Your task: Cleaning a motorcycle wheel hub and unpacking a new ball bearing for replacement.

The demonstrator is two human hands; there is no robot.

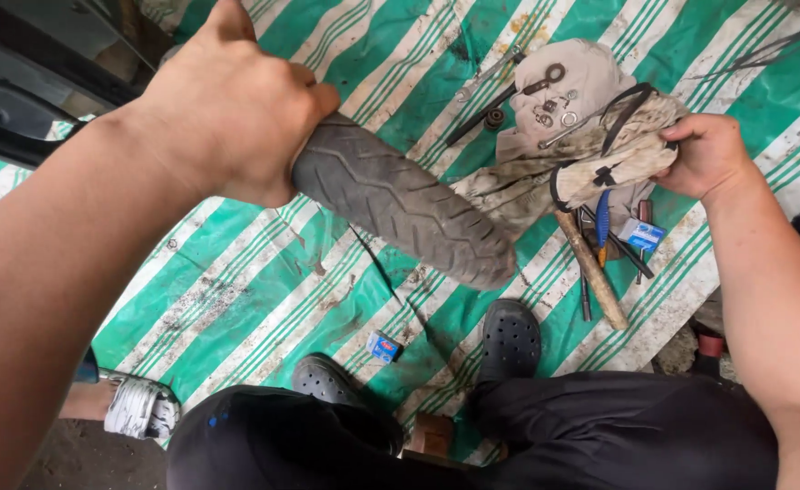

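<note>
Tyre (pixel 409 204) first: a dusty grey motorcycle tyre with a grooved tread, held off the ground and running across the middle of my view from upper left to lower right. Under it I see the biggest thing of all, a green-and-white striped tarp (pixel 264 299) spread over the ground and smeared with dirt.

My left hand (pixel 227 113) has its fingers wrapped tight around the upper end of the tyre, thumb over the tread. My right hand (pixel 704 154) is closed on a dirty camouflage rag (pixel 590 163) bunched against the far side of the tyre; a black rubber band or cable (pixel 613 118) loops over that rag just beside my knuckles.

Below, my legs in black trousers (pixel 545 431) fill the bottom edge, with two black perforated clogs (pixel 509 340) standing on the tarp. At lower left a white sandal on another person's foot (pixel 141 408) rests at the tarp's edge.

Behind the rag lies a beige cloth (pixel 586 77) carrying small parts: a wrench (pixel 545 82), washers and nuts. A wooden hammer handle (pixel 590 268) lies under the rag, touching a blue-handled tool (pixel 602 222) and some dark metal rods. A small blue-and-white box (pixel 640 234) sits near them, and another small blue packet (pixel 383 347) lies near my left clog.
</note>
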